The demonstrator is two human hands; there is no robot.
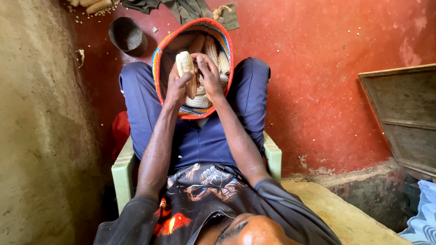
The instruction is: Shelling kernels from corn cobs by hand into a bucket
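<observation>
Both hands close on one maize cob (185, 63) above the woven basket (159, 59) between the knees, left hand (176, 86) wrapped round it, right hand (210, 75) pinching it; several cobs remain unshelled inside.

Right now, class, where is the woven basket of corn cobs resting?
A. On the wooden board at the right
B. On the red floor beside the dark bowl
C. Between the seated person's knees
C: the basket sits between the blue-trousered knees, with both hands at a corn cob over it.
</observation>
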